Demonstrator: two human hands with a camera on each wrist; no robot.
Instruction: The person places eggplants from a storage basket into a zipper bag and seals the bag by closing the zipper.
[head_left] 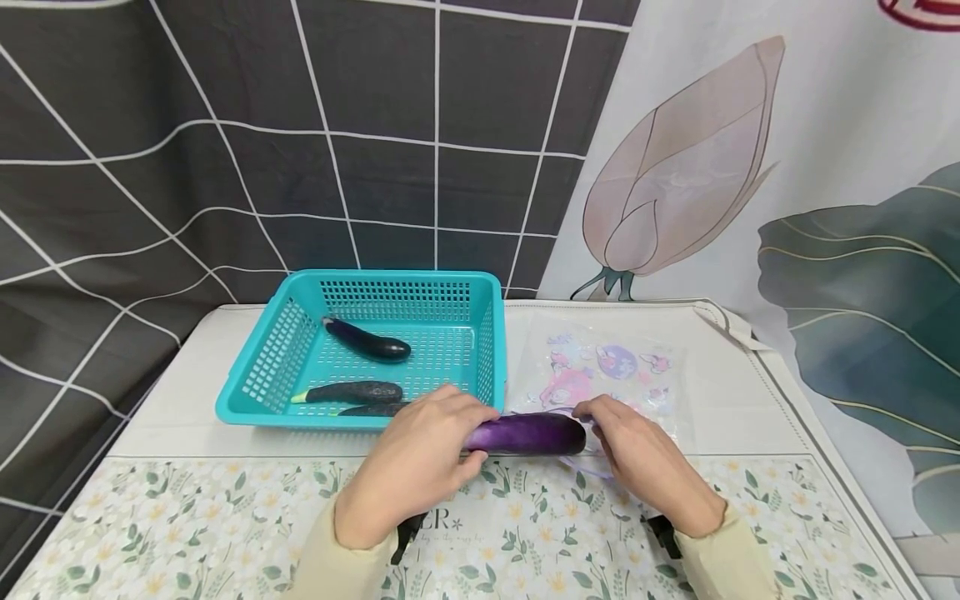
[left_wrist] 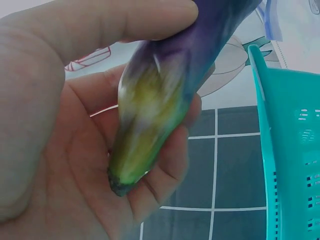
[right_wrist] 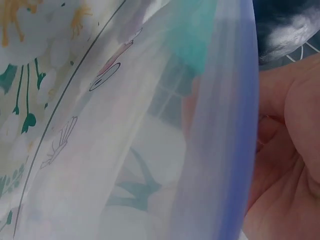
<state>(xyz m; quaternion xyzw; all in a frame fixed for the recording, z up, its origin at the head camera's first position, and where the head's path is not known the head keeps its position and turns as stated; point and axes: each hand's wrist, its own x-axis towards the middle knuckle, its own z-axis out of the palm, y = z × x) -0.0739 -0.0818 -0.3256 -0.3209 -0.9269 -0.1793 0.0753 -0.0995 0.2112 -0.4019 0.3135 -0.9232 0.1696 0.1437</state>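
My left hand (head_left: 416, 458) grips a purple eggplant (head_left: 527, 434) near its stem end and holds it sideways at the front of a zip bag. In the left wrist view, the eggplant's yellow-green stem end (left_wrist: 142, 130) lies between thumb and curled fingers. The right hand (head_left: 645, 458) pinches the purple-edged mouth of the clear plastic zip bag (head_left: 652, 379), beside the eggplant's rounded end. Through the film, in the right wrist view, part of the fingers shows behind the bag's purple strip (right_wrist: 240, 130). The bag lies flat, printed with pink and purple figures.
To the left stands a turquoise plastic basket (head_left: 498, 333) holding a dark eggplant (head_left: 367, 342) and two slimmer dark ones, one (head_left: 352, 392) with a pale tip. A floral mat (head_left: 225, 517) covers the table's front. Behind hang a dark grid cloth (head_left: 375, 83) and a flower-printed cloth.
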